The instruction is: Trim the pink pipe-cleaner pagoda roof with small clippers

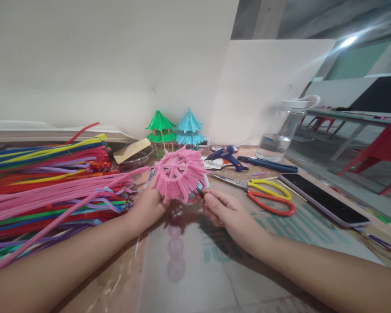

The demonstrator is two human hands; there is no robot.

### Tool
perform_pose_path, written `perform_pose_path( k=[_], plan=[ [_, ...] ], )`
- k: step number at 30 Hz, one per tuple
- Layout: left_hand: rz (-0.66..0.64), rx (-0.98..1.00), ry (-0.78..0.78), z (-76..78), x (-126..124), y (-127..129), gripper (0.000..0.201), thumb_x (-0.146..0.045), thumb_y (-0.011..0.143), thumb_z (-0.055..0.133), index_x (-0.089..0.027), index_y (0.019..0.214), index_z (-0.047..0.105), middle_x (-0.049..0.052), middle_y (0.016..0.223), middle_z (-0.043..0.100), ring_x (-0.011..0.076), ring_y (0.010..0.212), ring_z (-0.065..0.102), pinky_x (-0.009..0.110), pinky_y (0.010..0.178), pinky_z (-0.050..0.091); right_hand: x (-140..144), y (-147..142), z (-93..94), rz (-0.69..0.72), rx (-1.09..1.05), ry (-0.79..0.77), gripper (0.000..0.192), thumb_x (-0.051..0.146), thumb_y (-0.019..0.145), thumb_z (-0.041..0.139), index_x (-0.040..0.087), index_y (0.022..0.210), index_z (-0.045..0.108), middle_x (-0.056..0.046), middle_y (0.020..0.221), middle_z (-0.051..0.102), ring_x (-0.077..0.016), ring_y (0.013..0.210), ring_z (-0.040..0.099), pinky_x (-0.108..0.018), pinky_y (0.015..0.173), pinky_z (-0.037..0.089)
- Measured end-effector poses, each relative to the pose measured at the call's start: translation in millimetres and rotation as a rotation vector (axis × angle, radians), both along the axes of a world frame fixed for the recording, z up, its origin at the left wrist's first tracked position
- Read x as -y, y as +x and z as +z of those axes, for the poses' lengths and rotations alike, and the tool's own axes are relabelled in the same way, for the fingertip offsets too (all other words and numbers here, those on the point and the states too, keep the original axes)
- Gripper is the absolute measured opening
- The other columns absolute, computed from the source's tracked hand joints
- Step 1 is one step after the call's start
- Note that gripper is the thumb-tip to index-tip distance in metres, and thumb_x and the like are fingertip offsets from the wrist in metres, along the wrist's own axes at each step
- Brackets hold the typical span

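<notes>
A pink ring of pipe cleaners (176, 188), with spokes across its middle and short strips fringing it all round, is held up above the table. My left hand (150, 206) grips it from below on the left; its fingertips are hidden behind the pink fringe. Closed around a thin dark tool (200, 191) is my right hand (220, 208), just right of the ring. The tool's tip meets the ring's right edge, and too little of it shows to tell its kind. Behind stand a green two-tier pagoda (160, 127) and a blue one (189, 127).
Bundles of coloured pipe cleaners (45, 195) cover the left side. Scissors (270, 198) with yellow and orange handles, a blue glue gun (227, 157), dark blue pliers (269, 164), a phone (322, 198) and a water bottle (276, 134) lie or stand at the right. A wall (117, 65) closes off the back.
</notes>
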State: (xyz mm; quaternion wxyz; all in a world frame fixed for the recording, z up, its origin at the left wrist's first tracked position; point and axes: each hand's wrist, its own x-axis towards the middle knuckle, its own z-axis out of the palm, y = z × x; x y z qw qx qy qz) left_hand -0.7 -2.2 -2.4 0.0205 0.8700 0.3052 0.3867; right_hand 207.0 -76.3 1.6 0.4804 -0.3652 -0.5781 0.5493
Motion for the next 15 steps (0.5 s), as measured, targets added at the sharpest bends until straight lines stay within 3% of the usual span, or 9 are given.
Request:
perform_pose_path(
  k=[4,9,15],
  plan=[
    [0.045,0.025,-0.024,-4.1,-2.4,-1.5,0.03,-0.025,0.093,0.044,-0.017,0.113,0.065,0.014,0.13,0.066,0.0293,0.128,0.057,0.049,0.111,0.047,1.8,0.6,2.2,-0.021,0.004,0.022,0.056,0.074,0.079,0.064,0.019,0.077,0.055,0.007,0.059,0.034,-0.0098,0.052,0.023,-0.027,0.048,0.017],
    [0.024,-0.016,-0.053,-4.1,-4.3,-4.6,0.028,-0.03,0.095,0.043,-0.017,0.103,0.067,0.012,0.116,0.072,0.0284,0.113,0.064,0.045,0.1,0.054,2.8,0.6,0.3,-0.014,0.035,0.031,0.058,0.075,0.08,0.062,0.017,0.084,0.061,0.006,0.06,0.036,-0.0101,0.053,0.025,-0.027,0.048,0.019],
    [0.014,-0.036,-0.031,-1.9,-3.9,-3.0,0.026,-0.024,0.091,0.044,-0.018,0.099,0.068,0.012,0.118,0.071,0.0274,0.117,0.064,0.042,0.102,0.053,2.7,0.4,0.3,-0.002,0.061,0.027,0.058,0.075,0.08,0.061,0.017,0.083,0.06,0.007,0.059,0.036,-0.0102,0.052,0.026,-0.027,0.049,0.02]
  ],
)
